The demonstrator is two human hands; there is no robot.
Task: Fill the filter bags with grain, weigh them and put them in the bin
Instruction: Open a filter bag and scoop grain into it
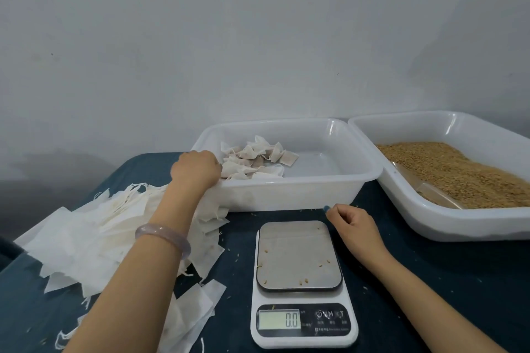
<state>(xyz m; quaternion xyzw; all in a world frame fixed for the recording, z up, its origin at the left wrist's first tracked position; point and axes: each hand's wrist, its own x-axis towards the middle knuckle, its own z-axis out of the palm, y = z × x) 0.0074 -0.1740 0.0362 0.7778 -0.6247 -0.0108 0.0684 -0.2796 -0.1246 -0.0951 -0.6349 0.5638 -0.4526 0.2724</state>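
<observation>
My left hand [196, 169] reaches over the left rim of the white bin [286, 193], with its fingers against a filled filter bag [233, 170] at the edge of a pile of filled bags [258, 156]. My right hand [351, 222] rests on the dark cloth just right of the scale [299, 281], fingers loosely curled and holding nothing. The scale's plate is bare apart from stray grains, and its display reads 0.0. Empty filter bags [86, 238] lie heaped at the left. Grain [453, 170] fills a second white bin [447, 223] at the right.
A clear scoop [427, 188] lies half buried in the grain. Loose grains are scattered on the dark blue tablecloth [430, 281]. A grey wall stands right behind the bins. A few empty bags [198, 304] lie near the scale's left side.
</observation>
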